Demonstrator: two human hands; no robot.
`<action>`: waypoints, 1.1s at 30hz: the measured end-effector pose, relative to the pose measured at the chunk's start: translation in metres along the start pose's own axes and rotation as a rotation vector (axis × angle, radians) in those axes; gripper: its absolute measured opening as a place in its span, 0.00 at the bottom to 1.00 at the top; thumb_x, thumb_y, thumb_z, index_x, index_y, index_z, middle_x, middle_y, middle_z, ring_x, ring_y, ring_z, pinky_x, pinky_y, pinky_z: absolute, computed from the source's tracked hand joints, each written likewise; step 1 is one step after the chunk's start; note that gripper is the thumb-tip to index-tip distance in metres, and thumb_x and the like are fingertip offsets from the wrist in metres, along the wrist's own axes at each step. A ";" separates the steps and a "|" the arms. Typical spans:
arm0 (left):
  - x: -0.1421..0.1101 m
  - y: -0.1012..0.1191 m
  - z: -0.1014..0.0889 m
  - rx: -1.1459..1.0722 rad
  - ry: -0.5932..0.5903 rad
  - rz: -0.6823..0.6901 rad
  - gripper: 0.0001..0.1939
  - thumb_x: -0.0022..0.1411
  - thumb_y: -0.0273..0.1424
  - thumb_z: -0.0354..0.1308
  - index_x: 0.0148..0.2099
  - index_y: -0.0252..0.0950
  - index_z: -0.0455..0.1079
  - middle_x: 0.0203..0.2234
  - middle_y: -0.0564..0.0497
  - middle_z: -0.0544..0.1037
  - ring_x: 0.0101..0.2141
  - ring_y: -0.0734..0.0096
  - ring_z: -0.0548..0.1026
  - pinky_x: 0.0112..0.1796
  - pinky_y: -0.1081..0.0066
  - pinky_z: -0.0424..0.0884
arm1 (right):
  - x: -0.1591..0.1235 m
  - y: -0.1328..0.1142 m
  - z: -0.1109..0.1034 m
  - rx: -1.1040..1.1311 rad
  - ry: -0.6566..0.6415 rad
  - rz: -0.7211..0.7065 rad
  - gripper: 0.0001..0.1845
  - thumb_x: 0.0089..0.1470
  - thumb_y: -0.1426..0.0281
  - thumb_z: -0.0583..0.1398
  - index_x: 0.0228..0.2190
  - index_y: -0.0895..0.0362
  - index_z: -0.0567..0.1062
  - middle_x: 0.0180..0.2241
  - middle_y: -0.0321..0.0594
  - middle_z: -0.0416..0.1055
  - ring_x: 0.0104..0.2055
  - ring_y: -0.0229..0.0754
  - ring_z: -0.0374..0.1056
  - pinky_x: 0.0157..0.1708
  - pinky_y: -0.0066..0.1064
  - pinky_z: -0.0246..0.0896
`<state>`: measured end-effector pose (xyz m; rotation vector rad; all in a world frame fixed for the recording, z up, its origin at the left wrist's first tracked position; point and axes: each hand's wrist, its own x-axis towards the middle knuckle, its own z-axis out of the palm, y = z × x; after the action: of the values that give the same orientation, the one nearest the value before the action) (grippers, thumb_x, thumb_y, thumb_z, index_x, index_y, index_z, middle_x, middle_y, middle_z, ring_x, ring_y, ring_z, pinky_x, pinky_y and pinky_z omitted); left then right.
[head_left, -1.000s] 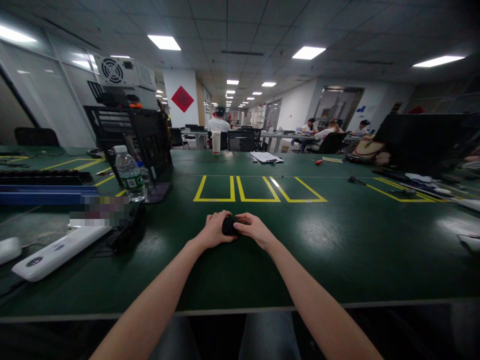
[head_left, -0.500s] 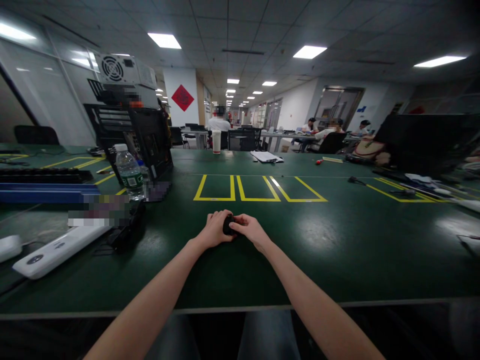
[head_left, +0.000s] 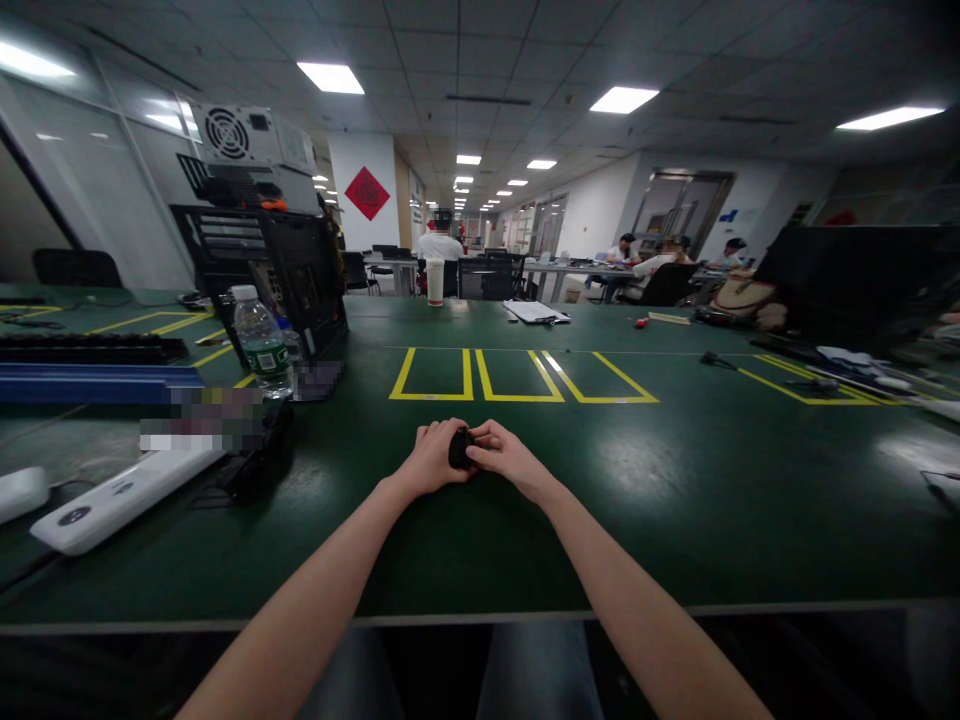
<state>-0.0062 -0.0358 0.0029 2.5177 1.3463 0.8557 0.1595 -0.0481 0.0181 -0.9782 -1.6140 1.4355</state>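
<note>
Between my hands, low over the green table (head_left: 480, 540), is a small black rounded object (head_left: 459, 450); its exact kind does not show. My left hand (head_left: 433, 458) wraps round its left side, with the thumb below and the fingers over the top. From the right, my right hand (head_left: 504, 458) pinches the object's right edge between thumb and fingers. Much of the object is hidden by the fingers. Just beyond the hands, yellow tape outlines (head_left: 517, 396) mark the tabletop.
At left stand a water bottle (head_left: 259, 345), an open black computer case (head_left: 270, 265) and a white power strip (head_left: 112, 505). A white cup (head_left: 435, 282) and a clipboard (head_left: 536, 312) are at the far edge. A dark monitor (head_left: 862, 280) is at right. Several people sit farther back.
My right thumb and fingers shifted slightly left over the black object, then back right. My left hand keeps its hold. The whole view has moved very slightly.
</note>
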 end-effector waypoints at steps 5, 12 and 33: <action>-0.001 0.000 -0.002 -0.013 -0.009 0.016 0.29 0.42 0.37 0.61 0.46 0.40 0.56 0.38 0.50 0.67 0.39 0.61 0.64 0.40 0.63 0.56 | 0.005 0.002 0.003 0.017 0.096 0.080 0.15 0.42 0.65 0.60 0.34 0.56 0.66 0.35 0.39 0.65 0.39 0.41 0.64 0.39 0.37 0.61; -0.001 -0.001 -0.001 0.014 -0.003 0.018 0.28 0.42 0.37 0.60 0.46 0.39 0.56 0.38 0.50 0.67 0.39 0.60 0.64 0.40 0.64 0.56 | 0.005 0.007 -0.003 -0.026 0.006 0.005 0.18 0.39 0.66 0.62 0.35 0.56 0.65 0.37 0.38 0.65 0.41 0.41 0.63 0.42 0.38 0.58; -0.001 -0.003 0.000 -0.019 -0.007 0.026 0.29 0.42 0.37 0.60 0.47 0.40 0.56 0.38 0.50 0.67 0.39 0.61 0.65 0.40 0.63 0.56 | 0.001 0.001 -0.001 -0.002 -0.023 0.031 0.18 0.41 0.66 0.61 0.36 0.55 0.63 0.37 0.39 0.66 0.41 0.41 0.63 0.40 0.38 0.59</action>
<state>-0.0085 -0.0349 0.0019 2.5269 1.2994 0.8600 0.1600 -0.0463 0.0173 -0.9955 -1.6238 1.4707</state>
